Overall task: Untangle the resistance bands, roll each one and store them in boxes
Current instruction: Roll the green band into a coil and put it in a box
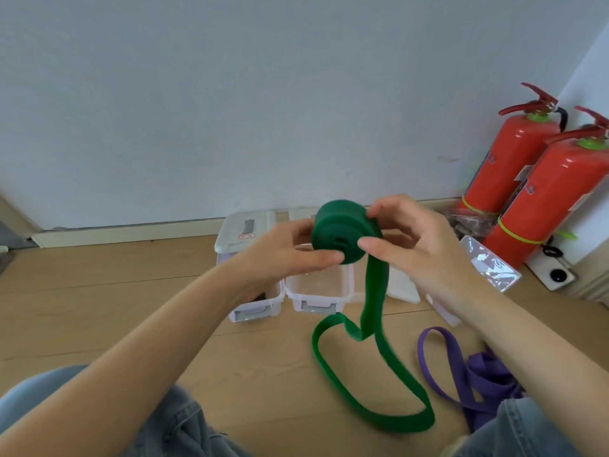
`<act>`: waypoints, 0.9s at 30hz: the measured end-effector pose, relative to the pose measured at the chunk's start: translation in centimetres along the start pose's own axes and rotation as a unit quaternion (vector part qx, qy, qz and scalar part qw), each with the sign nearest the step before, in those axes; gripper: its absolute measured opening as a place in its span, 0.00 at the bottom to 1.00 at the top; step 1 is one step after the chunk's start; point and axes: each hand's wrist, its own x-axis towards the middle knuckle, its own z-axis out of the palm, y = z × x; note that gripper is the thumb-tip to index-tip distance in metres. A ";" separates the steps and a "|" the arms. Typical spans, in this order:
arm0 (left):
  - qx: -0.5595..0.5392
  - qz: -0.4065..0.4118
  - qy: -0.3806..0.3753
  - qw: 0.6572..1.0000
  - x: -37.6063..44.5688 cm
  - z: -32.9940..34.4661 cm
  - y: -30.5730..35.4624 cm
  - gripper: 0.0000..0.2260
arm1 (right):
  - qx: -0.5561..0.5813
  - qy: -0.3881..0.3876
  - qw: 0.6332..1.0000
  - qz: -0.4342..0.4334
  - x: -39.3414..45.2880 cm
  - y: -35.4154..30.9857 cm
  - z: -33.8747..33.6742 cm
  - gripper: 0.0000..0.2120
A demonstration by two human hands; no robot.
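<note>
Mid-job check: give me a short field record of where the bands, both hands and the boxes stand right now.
green band: partly rolled, held up by both hands, tail looping onto the floor
left hand: grip on the roll's left side
right hand: pinches the roll's right side
purple band: unrolled on the floor, right
open box: below the roll, looks empty
lidded box: left of it

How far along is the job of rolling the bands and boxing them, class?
Done: the green band is free of the purple band and partly rolled. In hand: the left hand and right hand hold the roll, its tail looping on the floor. Left: finish rolling, put it in the open box, then roll and box the purple band.
</note>
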 end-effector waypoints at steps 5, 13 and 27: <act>0.185 0.023 -0.064 0.980 -0.1 -0.3 0.3 0.19 | -0.292 -0.112 0.947 -0.079 -0.4 0.3 -0.3 0.13; -0.018 0.063 0.027 0.997 -0.3 -1.2 0.7 0.15 | 0.095 -0.030 0.994 0.047 -0.4 0.4 0.0 0.20; 0.053 0.018 -0.049 0.997 -0.7 -0.5 0.6 0.15 | 0.064 -0.053 0.996 0.014 -0.6 -0.2 0.1 0.17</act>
